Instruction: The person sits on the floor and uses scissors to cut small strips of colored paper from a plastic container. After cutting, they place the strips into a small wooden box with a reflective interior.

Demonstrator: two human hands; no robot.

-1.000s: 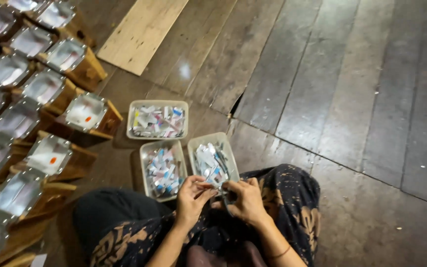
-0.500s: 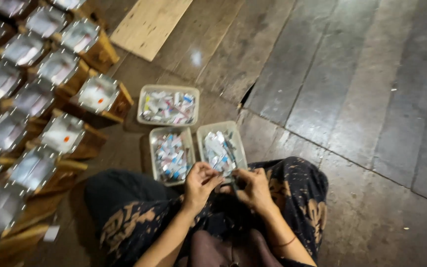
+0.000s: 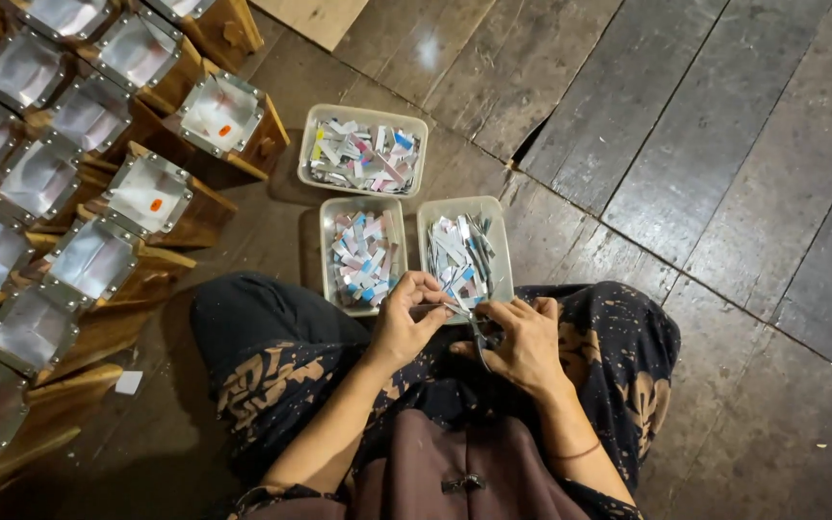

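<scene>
Item in hand — our left hand (image 3: 406,323) pinches a thin strip (image 3: 432,308) between closed fingertips, while our right hand (image 3: 522,337) is closed round small scissors (image 3: 479,337), both just over the near edge of the right tray (image 3: 505,252) of cut slips on the floor. Step, as we judge it — snipping the strip; the next cut wants it steadied between the blades.

Thin pale paper strip (image 3: 432,307), held level, pinched at its left end by left hand (image 3: 403,323), small metal scissors (image 3: 475,332) in right hand (image 3: 524,339), blades at the strip's right end, handles toward 6 o'clock
</scene>
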